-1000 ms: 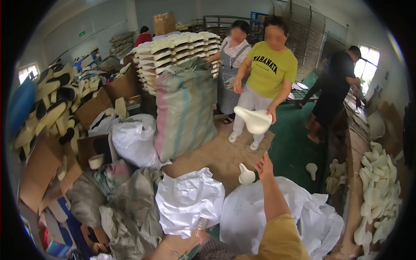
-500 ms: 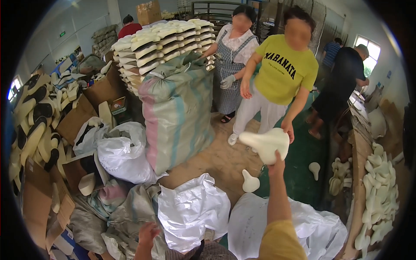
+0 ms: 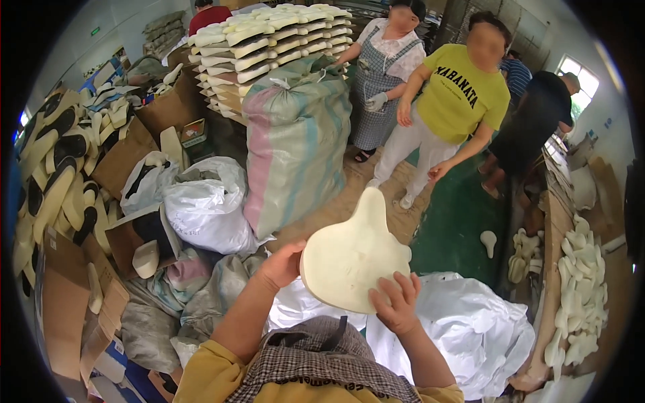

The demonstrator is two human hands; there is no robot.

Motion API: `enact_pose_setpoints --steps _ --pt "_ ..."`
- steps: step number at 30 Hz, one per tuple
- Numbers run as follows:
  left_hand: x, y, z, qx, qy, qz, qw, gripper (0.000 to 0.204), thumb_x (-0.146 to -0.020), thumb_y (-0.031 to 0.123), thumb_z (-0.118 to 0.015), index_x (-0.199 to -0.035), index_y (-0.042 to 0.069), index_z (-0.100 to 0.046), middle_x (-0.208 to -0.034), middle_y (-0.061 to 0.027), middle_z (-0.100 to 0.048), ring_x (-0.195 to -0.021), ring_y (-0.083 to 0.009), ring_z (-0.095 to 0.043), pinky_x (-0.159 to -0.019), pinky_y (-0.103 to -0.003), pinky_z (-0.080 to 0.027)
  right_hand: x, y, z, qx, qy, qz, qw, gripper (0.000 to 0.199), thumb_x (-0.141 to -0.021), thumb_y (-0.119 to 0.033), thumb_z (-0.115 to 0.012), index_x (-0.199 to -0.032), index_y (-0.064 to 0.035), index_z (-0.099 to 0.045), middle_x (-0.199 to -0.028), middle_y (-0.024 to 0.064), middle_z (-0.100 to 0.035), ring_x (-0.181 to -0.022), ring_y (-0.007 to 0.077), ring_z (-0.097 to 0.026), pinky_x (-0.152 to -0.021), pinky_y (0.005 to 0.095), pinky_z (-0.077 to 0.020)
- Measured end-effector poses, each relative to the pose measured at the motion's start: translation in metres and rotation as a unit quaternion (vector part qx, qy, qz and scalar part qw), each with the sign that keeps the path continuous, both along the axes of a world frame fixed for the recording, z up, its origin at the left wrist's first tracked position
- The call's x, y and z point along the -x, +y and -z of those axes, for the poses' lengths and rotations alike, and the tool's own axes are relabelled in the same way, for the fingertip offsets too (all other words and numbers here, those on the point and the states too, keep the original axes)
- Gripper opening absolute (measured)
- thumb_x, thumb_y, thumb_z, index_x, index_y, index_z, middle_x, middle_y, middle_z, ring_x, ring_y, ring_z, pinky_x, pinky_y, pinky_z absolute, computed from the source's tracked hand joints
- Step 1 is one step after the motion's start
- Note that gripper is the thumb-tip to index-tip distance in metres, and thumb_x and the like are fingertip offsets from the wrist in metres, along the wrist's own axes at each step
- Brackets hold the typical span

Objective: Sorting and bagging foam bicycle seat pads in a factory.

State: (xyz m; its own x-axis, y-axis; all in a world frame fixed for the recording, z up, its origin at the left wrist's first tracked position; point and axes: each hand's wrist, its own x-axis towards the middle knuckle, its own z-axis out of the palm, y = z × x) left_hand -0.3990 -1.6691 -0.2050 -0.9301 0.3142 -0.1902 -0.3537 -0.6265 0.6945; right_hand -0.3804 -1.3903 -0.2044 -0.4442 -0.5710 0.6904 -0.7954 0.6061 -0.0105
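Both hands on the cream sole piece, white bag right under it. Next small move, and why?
Probably lower the cream sole piece into the white bag. The left hand grips its left edge, the right hand its lower edge, and it is held up directly above that bag; similar pieces lie stacked nearby.

This is a shoe-sole workshop. Stacked pale soles (image 3: 269, 40) fill the back, a big woven sack (image 3: 295, 141) stands mid-floor, and cardboard boxes (image 3: 67, 309) and white bags (image 3: 208, 208) crowd around.

yellow sleeves, checked apron
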Motion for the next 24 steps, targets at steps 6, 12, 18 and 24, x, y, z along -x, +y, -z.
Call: enact_pose_setpoints --steps 6,12,18,24 --pt "-0.013 -0.025 -0.034 0.132 0.064 0.006 0.989 0.064 -0.074 0.020 -0.061 -0.130 0.001 -0.035 -0.123 -0.0093 -0.049 -0.111 -0.0197 -0.049 -0.094 -0.032 -0.039 -0.017 -0.036 -0.018 0.001 0.022 0.051 0.998 0.029 -0.070 -0.010 -0.061 -0.097 -0.0194 -0.059 -0.111 0.0042 -0.055 -0.111 0.0280 -0.045 -0.098 0.0491 -0.0272" --pt "-0.036 -0.063 -0.024 0.115 0.127 -0.200 0.965 0.070 -0.067 -0.005 -0.058 -0.132 0.002 -0.032 -0.121 -0.0074 -0.048 -0.112 -0.0183 -0.046 -0.095 -0.032 -0.036 -0.037 -0.081 -0.031 0.174 -0.297 0.097 0.934 0.067 -0.068 0.001 -0.062 -0.129 0.0000 -0.034 -0.089 0.0116 -0.057 -0.079 0.0276 -0.056 -0.069 0.0334 -0.0464" --pt "-0.036 -0.065 -0.014 0.224 0.213 -0.285 0.907 0.068 -0.068 -0.004 -0.057 -0.131 0.000 -0.029 -0.121 -0.0085 -0.045 -0.112 -0.0174 -0.044 -0.096 -0.030 -0.034 -0.034 -0.135 -0.036 0.227 -0.658 -0.180 0.695 0.081 -0.081 -0.001 -0.057 -0.140 -0.0059 -0.002 -0.071 0.0038 -0.053 -0.063 0.0096 -0.052 -0.060 0.0232 -0.0458" --pt "-0.025 -0.050 -0.013 0.289 0.187 -0.327 0.880 0.069 -0.070 -0.006 -0.056 -0.132 -0.002 -0.026 -0.121 -0.0101 -0.043 -0.111 -0.0186 -0.044 -0.095 -0.030 -0.036 0.033 -0.156 -0.028 0.281 -0.721 -0.215 0.596 0.075 -0.084 -0.004 -0.052 -0.140 -0.0099 -0.003 -0.067 0.0042 -0.051 -0.060 0.0096 -0.049 -0.056 0.0231 -0.0434"
